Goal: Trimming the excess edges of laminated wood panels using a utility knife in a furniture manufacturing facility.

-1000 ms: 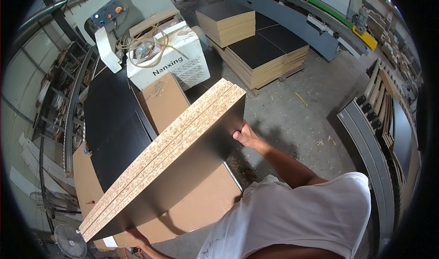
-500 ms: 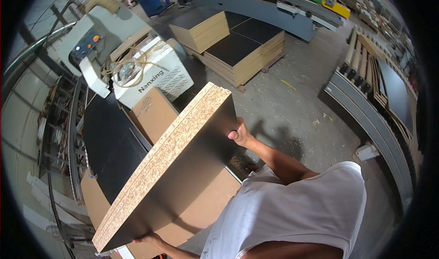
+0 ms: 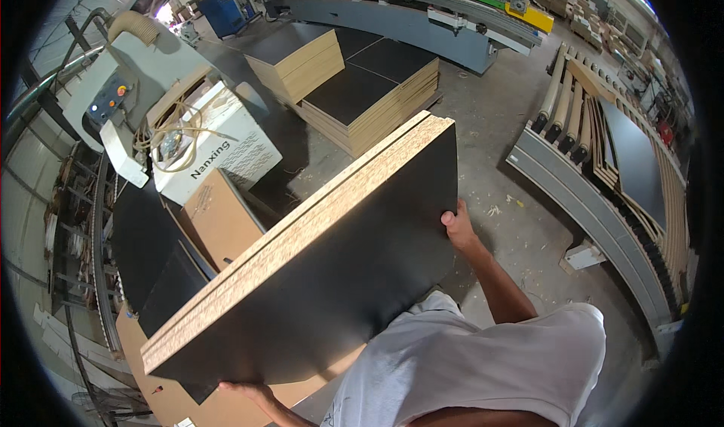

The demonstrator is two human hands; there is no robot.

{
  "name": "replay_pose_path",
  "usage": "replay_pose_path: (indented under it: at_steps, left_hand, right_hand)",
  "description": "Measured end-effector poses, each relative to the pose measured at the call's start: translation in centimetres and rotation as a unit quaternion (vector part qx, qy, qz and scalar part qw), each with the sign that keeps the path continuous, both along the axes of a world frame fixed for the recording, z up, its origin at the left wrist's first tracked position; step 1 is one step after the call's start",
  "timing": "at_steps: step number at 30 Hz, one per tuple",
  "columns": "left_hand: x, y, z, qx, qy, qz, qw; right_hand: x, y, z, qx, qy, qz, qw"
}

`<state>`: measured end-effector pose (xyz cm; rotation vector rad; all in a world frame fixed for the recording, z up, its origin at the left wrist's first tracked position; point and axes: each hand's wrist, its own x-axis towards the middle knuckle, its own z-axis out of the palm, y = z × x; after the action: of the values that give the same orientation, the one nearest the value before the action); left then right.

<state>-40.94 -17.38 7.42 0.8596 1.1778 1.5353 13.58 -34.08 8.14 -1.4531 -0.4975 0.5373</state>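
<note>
A small stack of black-faced particleboard panels (image 3: pixel 332 276) is held up between my hands, tilted, with its raw speckled edges facing up and a seam running between the boards. My right hand (image 3: pixel 460 229) grips the stack at its right end, thumb lying on the black face and the other fingers hidden behind. Low at the near left, my left hand (image 3: pixel 247 391) is at the bottom edge of the stack; its fingers are mostly out of sight beneath. Below the panels lies a brown board (image 3: pixel 158 385), partly covered by them.
A white and grey machine (image 3: pixel 219 144) with coiled hose on top stands at left, beside a black worktop (image 3: pixel 143 253) and a leaning brown board (image 3: pixel 219 212). Stacked black panels (image 3: pixel 369 99) sit on the floor ahead. A roller conveyor (image 3: pixel 596 193) carrying boards curves along the right.
The panels have swung to the right and turned, showing more of their black face. My right hand has moved right with them; my left hand keeps its place at the lower edge.
</note>
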Motion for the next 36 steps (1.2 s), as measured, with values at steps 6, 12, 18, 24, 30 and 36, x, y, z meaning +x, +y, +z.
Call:
replay_pose_path:
  at_steps: [6,12,18,24,30,36]
  left_hand:
    - [12.2,2.6,-1.4,-0.032,0.106,-0.117,0.987]
    - [30.7,6.0,-0.8,-0.049,0.173,-0.178,0.967]
    - [46.0,11.7,-1.2,-0.117,0.215,-0.23,0.942]
    - [60.7,18.1,-2.1,-0.13,0.164,-0.37,0.905]
    - [74.7,26.5,-5.5,-0.216,0.17,-0.434,0.858]
    - [92.6,36.6,-5.8,-0.239,0.181,-0.507,0.808]
  right_hand:
    - [11.4,-2.8,-1.3,-0.068,0.007,-0.051,0.996]
    - [24.3,-5.4,-3.3,-0.169,0.097,-0.092,0.977]
    - [34.0,-7.0,-5.9,-0.183,0.094,-0.219,0.954]
    - [44.6,-6.5,-8.0,-0.231,0.084,-0.28,0.928]
    - [56.6,-3.5,-9.5,-0.239,0.064,-0.312,0.917]
    - [67.2,2.4,-6.2,-0.208,0.107,-0.326,0.916]
